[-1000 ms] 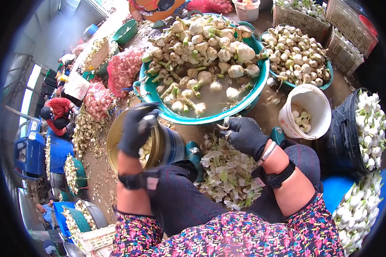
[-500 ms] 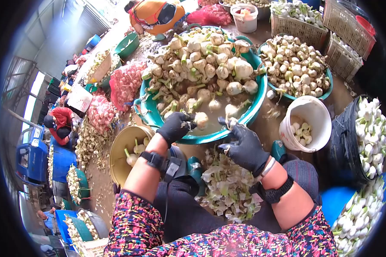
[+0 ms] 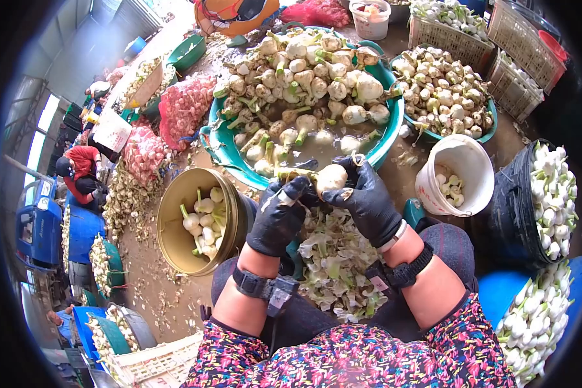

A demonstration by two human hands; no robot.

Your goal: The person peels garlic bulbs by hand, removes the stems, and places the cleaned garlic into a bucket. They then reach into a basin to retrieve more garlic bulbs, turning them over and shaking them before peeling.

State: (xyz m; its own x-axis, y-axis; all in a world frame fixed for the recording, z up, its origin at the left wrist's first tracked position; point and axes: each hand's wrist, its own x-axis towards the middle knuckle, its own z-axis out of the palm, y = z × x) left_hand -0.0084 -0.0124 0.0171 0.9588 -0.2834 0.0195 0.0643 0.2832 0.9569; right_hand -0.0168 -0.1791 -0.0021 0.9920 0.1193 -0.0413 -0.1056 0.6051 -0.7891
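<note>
A garlic bulb with a stalk is held between my two gloved hands, just over the near edge of a teal tub. My left hand grips the stalk, its fingers closed. Around the bulb's right side curl the fingers of my right hand. Heaped garlic bulbs fill the tub's far part, and murky water lies in front. At left stands a tan bucket with peeled bulbs inside. Papery peelings are piled below my hands, between my legs.
Right of the tub are a white bucket with a few bulbs, a basin of garlic and a black bucket full of white bulbs. Crates stand behind. A person in red sits at left.
My hands have come together, closer to my body. The bulb that was in my left hand over the water is now held by both hands. The view has shifted slightly.
</note>
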